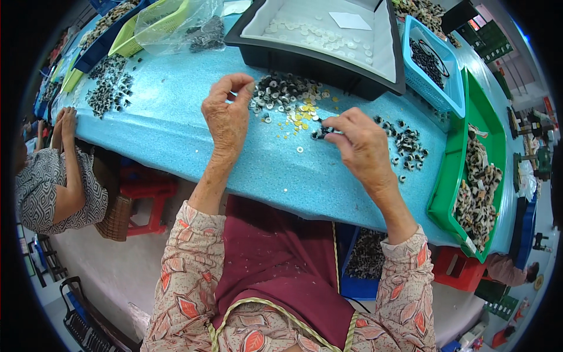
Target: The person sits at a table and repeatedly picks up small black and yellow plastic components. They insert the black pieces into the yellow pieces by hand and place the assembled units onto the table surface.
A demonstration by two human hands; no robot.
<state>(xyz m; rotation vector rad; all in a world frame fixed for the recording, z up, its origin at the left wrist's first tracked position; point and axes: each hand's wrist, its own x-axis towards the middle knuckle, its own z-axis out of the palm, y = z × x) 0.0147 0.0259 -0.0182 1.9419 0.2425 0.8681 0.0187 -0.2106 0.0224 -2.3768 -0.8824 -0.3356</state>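
My left hand is over the blue table at the left edge of a pile of small black-and-white round parts. Its thumb and forefinger curl together; whatever they may hold is too small to make out. My right hand pinches a small black part between thumb and fingers, low above the table. Between the hands lie yellow discs and a single white ring. Right of my right hand, more black-and-white parts are scattered.
A black tray with a white lining and white discs stands behind the pile. At right are a blue basket and a green tray of spotted plush pieces. Dark parts lie at left, near another person's hands.
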